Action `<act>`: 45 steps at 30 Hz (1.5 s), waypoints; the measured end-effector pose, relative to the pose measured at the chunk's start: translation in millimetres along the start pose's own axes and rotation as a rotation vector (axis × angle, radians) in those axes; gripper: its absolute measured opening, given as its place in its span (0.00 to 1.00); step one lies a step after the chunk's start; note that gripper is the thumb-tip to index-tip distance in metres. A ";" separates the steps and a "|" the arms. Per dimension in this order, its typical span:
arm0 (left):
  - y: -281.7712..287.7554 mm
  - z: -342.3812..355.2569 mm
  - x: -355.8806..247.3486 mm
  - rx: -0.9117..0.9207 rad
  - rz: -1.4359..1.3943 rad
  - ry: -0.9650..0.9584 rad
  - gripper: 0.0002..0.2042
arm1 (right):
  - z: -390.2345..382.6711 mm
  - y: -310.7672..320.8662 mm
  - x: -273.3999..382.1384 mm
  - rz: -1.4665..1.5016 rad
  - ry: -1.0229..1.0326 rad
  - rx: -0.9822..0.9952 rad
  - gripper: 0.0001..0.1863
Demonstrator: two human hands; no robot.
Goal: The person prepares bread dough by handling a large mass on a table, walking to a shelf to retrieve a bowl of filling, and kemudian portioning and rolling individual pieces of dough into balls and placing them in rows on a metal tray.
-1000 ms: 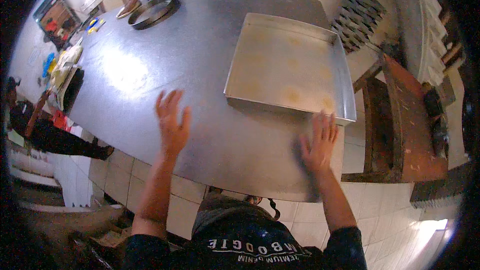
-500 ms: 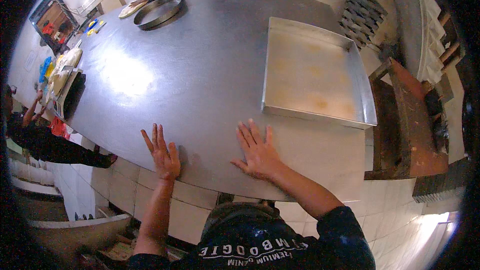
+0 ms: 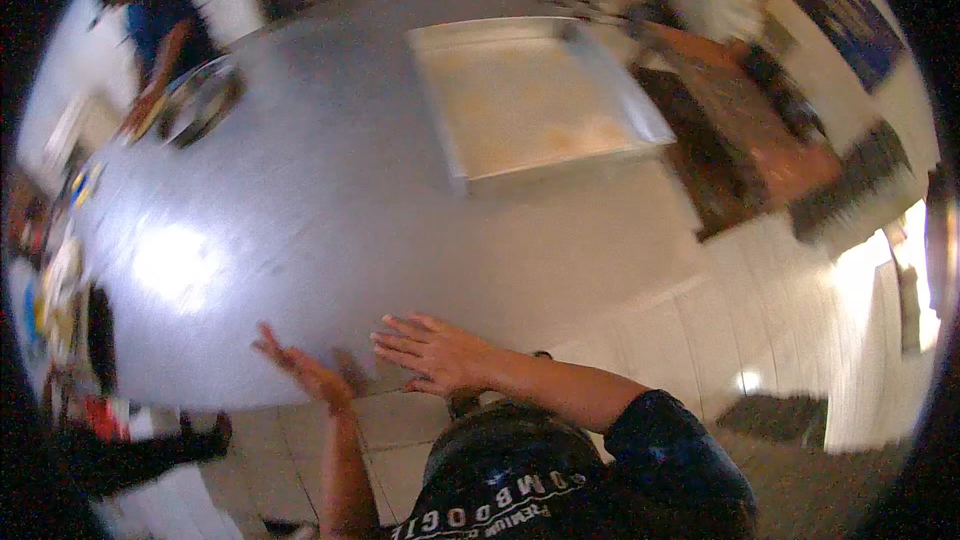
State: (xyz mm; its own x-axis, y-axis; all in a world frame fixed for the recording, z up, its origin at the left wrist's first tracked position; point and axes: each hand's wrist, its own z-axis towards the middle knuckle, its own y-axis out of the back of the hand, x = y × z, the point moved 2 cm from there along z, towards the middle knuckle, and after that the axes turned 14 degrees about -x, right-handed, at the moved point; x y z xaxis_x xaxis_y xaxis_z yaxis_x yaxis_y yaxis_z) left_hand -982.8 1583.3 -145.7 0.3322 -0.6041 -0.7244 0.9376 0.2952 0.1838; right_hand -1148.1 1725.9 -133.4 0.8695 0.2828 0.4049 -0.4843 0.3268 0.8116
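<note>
In the head view both hands are released and hold nothing: the right hand (image 3: 435,352) lies flat, fingers spread, at the near edge of the steel counter (image 3: 300,230), and the left hand (image 3: 300,370) hovers just beside it. The empty baking tray (image 3: 530,100) sits well apart from them. Motion blur hides fine details, and a person's (image 3: 160,20) work at the far-left corner is hard to make out.

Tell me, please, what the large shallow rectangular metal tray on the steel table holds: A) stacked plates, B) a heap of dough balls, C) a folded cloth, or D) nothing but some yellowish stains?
D: the large shallow rectangular metal tray shows only a bare bottom with yellowish stains; both hands are empty at the steel table edge.
</note>
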 end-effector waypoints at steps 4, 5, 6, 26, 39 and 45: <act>15.8 11.2 -9.5 0.068 0.088 0.117 0.27 | -127.3 114.3 -53.8 -0.475 -0.646 0.017 0.38; 16.6 11.9 -7.7 0.092 0.118 0.103 0.27 | -157.1 157.4 -57.3 -0.707 -0.876 0.072 0.37; 10.7 9.1 -9.7 0.124 0.127 0.088 0.27 | -248.2 182.3 -84.7 -0.660 -1.106 -0.360 0.38; -65.0 -8.4 -114.9 0.288 0.397 -0.316 0.16 | -230.6 334.6 -184.0 -0.889 -0.837 -0.620 0.22; -264.3 -12.4 -136.8 0.472 0.169 0.346 0.22 | -163.3 332.8 -308.9 -0.238 -1.088 -0.670 0.22; -254.7 -8.4 -93.2 0.479 0.008 0.451 0.17 | -182.0 321.9 -249.1 0.113 -1.042 -0.936 0.24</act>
State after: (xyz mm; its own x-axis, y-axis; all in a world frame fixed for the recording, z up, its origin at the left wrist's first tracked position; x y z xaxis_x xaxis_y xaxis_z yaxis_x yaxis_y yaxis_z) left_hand -1253.5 1570.6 -130.6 0.3611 -0.2030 -0.9102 0.9119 -0.1272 0.3902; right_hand -1538.3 1924.8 -49.7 0.2944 -0.3071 0.9050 -0.0811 0.9355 0.3438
